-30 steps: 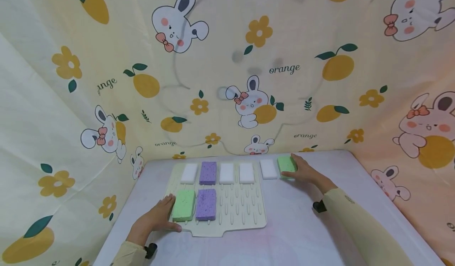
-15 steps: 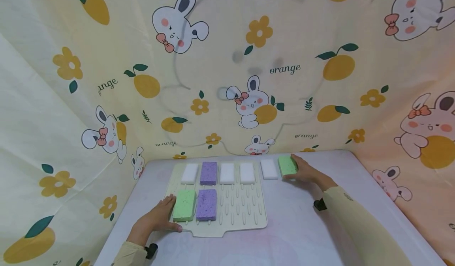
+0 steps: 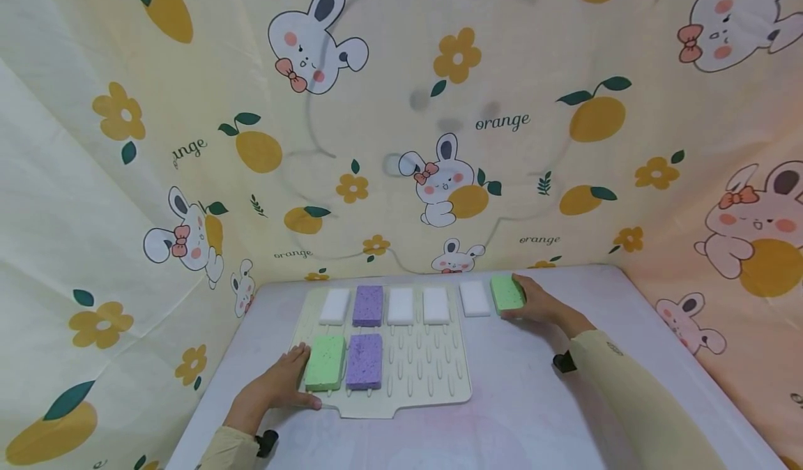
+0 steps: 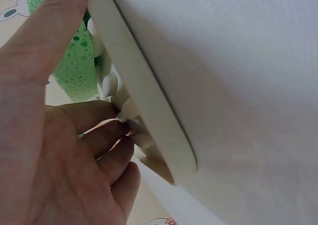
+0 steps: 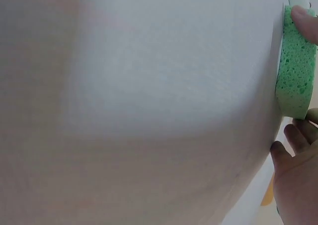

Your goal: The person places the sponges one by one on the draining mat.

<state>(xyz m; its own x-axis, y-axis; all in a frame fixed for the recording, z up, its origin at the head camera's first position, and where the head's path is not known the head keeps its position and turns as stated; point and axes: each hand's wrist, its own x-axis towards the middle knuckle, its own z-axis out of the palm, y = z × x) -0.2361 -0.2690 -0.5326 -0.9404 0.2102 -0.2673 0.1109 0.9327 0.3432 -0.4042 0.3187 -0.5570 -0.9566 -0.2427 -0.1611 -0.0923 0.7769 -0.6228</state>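
In the head view, my left hand [image 3: 279, 384] rests at the near left corner of a cream ridged drain tray [image 3: 429, 393], thumb by the front edge. Its fingers lie beside a green sponge [image 3: 325, 363]; the left wrist view shows the fingertips loosely bent near the tray's pegs [image 4: 110, 84]. My right hand [image 3: 539, 301] grips another green sponge [image 3: 506, 294] at the far right of the tray. In the right wrist view, the thumb is on one end of that sponge [image 5: 296, 66] and fingers are at the other. It appears to lie against the table.
A purple sponge [image 3: 364, 362] lies beside the tray's green one. Across the tray's back row are white blocks [image 3: 334, 307] [image 3: 400, 306] [image 3: 436, 306] and a purple sponge [image 3: 368, 306]. Another white block [image 3: 474, 298] lies between tray and right hand. A printed curtain [image 3: 389, 107] surrounds the table [image 3: 521, 400].
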